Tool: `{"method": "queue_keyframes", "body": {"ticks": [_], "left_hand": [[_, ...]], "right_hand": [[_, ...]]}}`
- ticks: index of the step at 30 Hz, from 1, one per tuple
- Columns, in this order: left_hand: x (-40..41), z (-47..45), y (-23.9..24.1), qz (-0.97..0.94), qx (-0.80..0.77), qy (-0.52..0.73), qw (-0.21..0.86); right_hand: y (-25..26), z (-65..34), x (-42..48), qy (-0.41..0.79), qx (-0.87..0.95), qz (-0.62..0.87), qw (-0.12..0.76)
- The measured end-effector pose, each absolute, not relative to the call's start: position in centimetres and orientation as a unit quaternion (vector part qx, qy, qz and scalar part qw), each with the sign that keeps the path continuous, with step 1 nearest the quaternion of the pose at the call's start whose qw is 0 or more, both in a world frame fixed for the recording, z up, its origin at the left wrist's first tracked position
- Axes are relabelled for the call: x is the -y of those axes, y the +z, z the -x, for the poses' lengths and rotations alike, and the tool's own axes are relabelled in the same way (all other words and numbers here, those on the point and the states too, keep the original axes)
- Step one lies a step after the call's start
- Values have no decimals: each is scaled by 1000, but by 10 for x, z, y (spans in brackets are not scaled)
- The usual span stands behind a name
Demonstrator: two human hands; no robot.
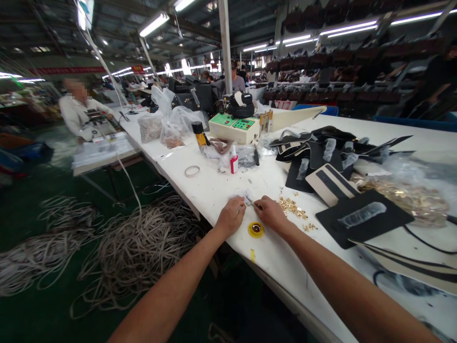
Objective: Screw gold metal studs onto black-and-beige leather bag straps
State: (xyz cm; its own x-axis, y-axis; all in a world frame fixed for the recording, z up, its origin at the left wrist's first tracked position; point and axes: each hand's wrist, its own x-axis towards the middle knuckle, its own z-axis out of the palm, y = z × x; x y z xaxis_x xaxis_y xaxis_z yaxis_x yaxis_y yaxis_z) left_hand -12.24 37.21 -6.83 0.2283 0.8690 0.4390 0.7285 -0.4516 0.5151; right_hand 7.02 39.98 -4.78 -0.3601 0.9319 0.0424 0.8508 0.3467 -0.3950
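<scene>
Both my hands rest on a long white table (214, 186). My left hand (231, 215) is closed in a pinch on a small pale, crumpled piece (246, 196) that I cannot make out. My right hand (271, 213) is closed too, its fingertips meeting the left hand's at a thin small item between them. A round yellow spool (256, 229) lies just below the two hands. Several small gold metal fittings (293, 207) are scattered right of my right hand.
Black leather pieces (362, 216) and a clear bag of gold parts (410, 195) lie to the right. A small red-capped bottle (233, 160), a tape ring (192, 171), a green-topped machine (233, 127) and plastic bags (171, 126) stand farther back. Cords (117, 247) pile on the floor. A seated person (84, 114) works at the left.
</scene>
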Motion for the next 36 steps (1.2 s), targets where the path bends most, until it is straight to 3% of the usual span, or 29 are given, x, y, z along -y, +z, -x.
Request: {"method": "queue_keyframes", "body": {"ticks": [15, 28, 36], "left_hand": [[-393, 108, -52, -837, -484, 247, 68], [-389, 117, -63, -800, -508, 296, 117], [-389, 117, -68, -790, -513, 312, 120]], "right_hand": [[-33, -70, -407, 171, 817, 538, 115], [-34, -79, -398, 173, 768, 581, 206], [-45, -61, -409, 184, 775, 577, 179]]}}
